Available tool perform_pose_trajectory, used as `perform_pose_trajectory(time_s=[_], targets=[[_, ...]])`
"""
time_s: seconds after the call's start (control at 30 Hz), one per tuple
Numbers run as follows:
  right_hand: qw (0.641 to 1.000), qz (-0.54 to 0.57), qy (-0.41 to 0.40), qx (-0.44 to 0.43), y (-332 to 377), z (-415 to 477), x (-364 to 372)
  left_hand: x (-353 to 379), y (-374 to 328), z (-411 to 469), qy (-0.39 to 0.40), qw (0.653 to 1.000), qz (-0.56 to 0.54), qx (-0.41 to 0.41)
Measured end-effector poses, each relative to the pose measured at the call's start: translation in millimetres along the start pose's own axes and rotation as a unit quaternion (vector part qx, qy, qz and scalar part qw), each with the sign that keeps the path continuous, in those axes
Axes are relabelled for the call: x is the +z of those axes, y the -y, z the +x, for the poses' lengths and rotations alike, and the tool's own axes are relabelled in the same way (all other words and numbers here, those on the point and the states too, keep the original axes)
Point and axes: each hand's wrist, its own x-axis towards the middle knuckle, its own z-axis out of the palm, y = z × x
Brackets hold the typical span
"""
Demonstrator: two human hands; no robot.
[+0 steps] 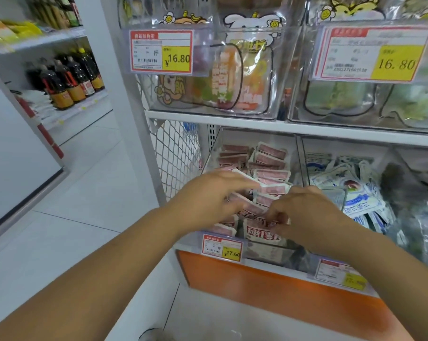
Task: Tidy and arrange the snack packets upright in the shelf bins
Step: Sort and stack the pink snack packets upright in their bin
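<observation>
Shelving [232, 118] of white metal carries clear plastic bins. The lower left bin [257, 136] holds flat, glossy pink-and-white snack packets [269, 158], some upright, some leaning. The left hand [215, 195] lies with stretched fingers over the middle rows, probably to keep them standing. The right hand [303, 212] pinches a front packet [259, 233] with curled fingers, probably to straighten it.

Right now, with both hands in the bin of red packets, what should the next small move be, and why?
Probably stand the front red packet upright: the right hand pinches its top edge, and the leaning packets behind it lie at mixed angles in the bin. The left hand, fingers stretched over them, could steady that row.
</observation>
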Motion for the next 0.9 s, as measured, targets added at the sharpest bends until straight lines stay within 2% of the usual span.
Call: perform_pose_trajectory(time_s=[0.07, 0.13, 0.23, 0.33, 0.4, 0.43, 0.5, 0.53, 0.6, 0.67, 0.8, 0.9], targets=[[1.000, -0.005, -0.001, 0.006, 1.1, -0.4, -0.8, 11.9, 8.1, -6.3, 0.010, 0.987, 0.146, 0.060], [0.999, -0.050, -0.001, 0.019, -0.1, -1.2, -1.1, 10.1, 26.8, -10.4, 0.014, 0.967, 0.250, 0.048], [0.993, -0.118, 0.004, 0.026, 0.5, -3.3, 2.3, 4.2, 42.5, -19.1, 0.017, 0.947, 0.318, 0.038], [0.990, -0.129, 0.062, -0.005, 0.2, -3.7, -5.4, 9.1, 17.0, -23.9, 0.006, 0.961, 0.277, 0.018], [0.993, -0.050, 0.106, 0.006, -1.5, 4.6, -21.2, 15.2, 2.0, -15.5, 0.013, 0.980, 0.199, -0.023], [0.996, -0.009, 0.082, 0.014, -2.1, 13.1, -29.1, 18.6, -0.7, -8.4, 0.019, 0.984, 0.173, -0.047], [0.999, 0.035, -0.031, 0.024, -4.7, 39.4, -36.0, 26.6, -0.6, 5.1, 0.035, 0.984, 0.149, -0.088], [0.996, 0.058, -0.063, 0.026, -4.9, 54.9, -33.8, 31.8, 1.2, 8.8, 0.043, 0.982, 0.152, -0.104], [0.995, 0.090, -0.045, 0.019, -3.1, 83.6, -25.8, 39.8, 1.5, 9.3, 0.071, 0.975, 0.169, -0.128], [0.995, 0.099, 0.010, 0.010, -6.7, 106.0, -13.3, 43.0, 1.2, 3.9, 0.094, 0.971, 0.169, -0.140], [0.992, 0.098, 0.070, 0.023, -14.7, 128.8, -6.5, 43.4, 3.9, 1.5, 0.093, 0.970, 0.173, -0.141], [0.996, 0.073, 0.026, 0.034, -17.4, 132.1, -2.8, 46.5, 4.2, 6.1, 0.070, 0.972, 0.180, -0.135]])
